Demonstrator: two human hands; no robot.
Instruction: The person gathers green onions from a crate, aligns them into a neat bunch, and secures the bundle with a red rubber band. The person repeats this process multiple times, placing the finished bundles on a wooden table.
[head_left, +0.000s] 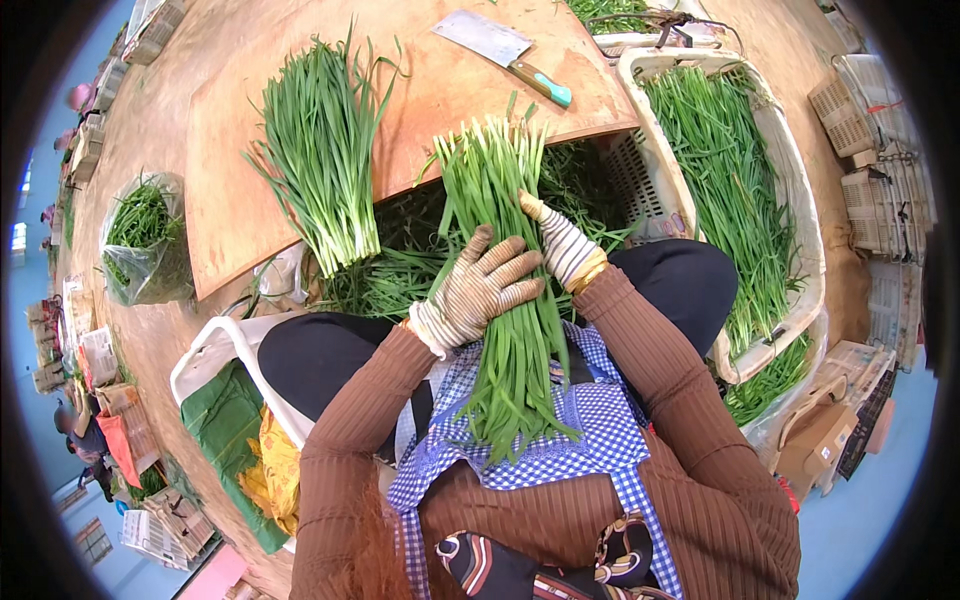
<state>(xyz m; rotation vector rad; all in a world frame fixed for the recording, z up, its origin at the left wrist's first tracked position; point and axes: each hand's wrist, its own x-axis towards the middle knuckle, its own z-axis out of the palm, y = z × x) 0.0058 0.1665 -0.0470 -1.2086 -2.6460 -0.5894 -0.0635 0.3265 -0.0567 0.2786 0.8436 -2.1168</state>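
Note:
A bunch of garlic chives (517, 330) lies lengthwise over my lap, its pale cut ends pointing away from me and its leaf tips on my blue checked apron (592, 427). My right hand (566, 244), in a striped glove, grips the bunch from the right, thumb on top and the other fingers hidden. Flat across the leaves rests my gloved left hand (484, 285), fingers spread and not wrapped around them. Another bunch of garlic chives (322, 150) lies on the wooden board (225, 202) ahead to the left. A cleaver (499, 49) with a wood and turquoise handle lies farther back.
On my right stands a white plastic crate (806, 217) full of chives. Loose green leaves (397, 277) are heaped below the board's edge. Left are a clear bag of greens (142, 240) and a white-framed chair (225, 330) holding green and yellow material. People and crates are in the background.

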